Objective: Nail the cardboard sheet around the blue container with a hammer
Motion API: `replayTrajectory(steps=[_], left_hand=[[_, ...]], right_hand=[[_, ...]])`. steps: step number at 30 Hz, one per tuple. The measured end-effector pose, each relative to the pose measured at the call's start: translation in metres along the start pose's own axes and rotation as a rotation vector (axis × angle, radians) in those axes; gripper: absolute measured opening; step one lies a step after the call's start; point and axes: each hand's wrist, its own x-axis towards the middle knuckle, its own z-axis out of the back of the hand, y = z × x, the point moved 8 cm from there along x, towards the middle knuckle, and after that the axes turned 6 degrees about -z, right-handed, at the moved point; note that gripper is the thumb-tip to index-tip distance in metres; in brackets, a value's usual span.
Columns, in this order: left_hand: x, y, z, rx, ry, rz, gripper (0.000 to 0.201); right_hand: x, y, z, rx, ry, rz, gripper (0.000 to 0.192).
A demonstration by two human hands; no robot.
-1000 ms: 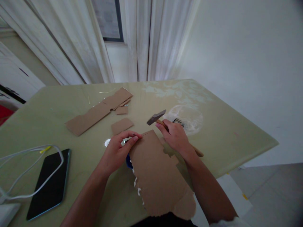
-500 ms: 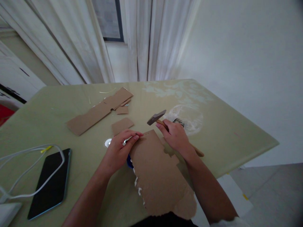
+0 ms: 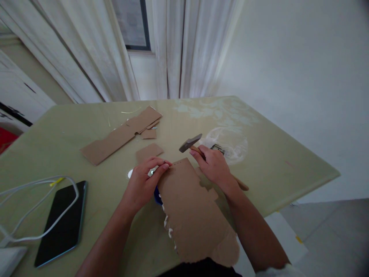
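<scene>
My right hand (image 3: 215, 163) is closed around the wooden handle of a hammer (image 3: 190, 143). Its dark metal head hangs just beyond the far edge of a large piece of brown cardboard (image 3: 193, 207). At that piece's far left corner, the thumb and forefinger of my left hand (image 3: 145, 181) pinch what looks like a small nail (image 3: 165, 162), mostly hidden by the fingertips. A row of small dark dots runs along the far edge beside them. White stitching lines the cardboard's left side, and part of a blue object (image 3: 157, 195) shows from beneath.
Beyond my right hand lies a clear plastic bag (image 3: 230, 144) with a pile of small dark nails (image 3: 217, 149). Cardboard strips (image 3: 121, 136) and scraps (image 3: 149, 152) lie at the back left. A black tablet (image 3: 62, 223) and white cable (image 3: 72, 184) are on the left.
My left fingertips have shifted slightly left along the cardboard's far edge, so more of the row of dots shows. The hammer and my right hand stay almost still.
</scene>
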Motion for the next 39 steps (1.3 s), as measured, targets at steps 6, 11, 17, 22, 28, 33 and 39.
replayTrajectory(steps=[6, 11, 17, 22, 28, 33, 39], left_hand=[[-0.0005, -0.0039, -0.0053, -0.010, 0.042, -0.006, 0.025], [0.0001, -0.0068, -0.0059, 0.023, 0.041, -0.018, 0.027], [0.0009, -0.0079, -0.0064, 0.023, 0.031, -0.048, 0.024], [-0.0008, -0.0087, -0.0037, 0.031, -0.023, -0.070, 0.019], [-0.0021, -0.0072, 0.0008, 0.065, -0.088, -0.045, 0.016], [-0.0020, -0.0047, 0.0026, 0.091, -0.103, -0.009, 0.018], [-0.0029, -0.0015, 0.0020, 0.081, -0.108, 0.006, 0.019]], right_hand=[[-0.0005, 0.0006, 0.0009, -0.008, -0.007, 0.003, 0.047], [-0.0009, 0.0002, 0.0011, -0.004, -0.009, -0.004, 0.046], [-0.0006, 0.0002, 0.0003, -0.009, 0.001, -0.004, 0.047], [-0.0002, 0.0002, 0.0006, -0.011, 0.006, -0.008, 0.047], [-0.0005, -0.0004, 0.0002, -0.008, 0.005, -0.006, 0.046], [-0.0006, -0.0007, 0.0003, -0.008, 0.005, -0.005, 0.047], [-0.0002, -0.0007, -0.0005, -0.013, 0.013, -0.008, 0.047]])
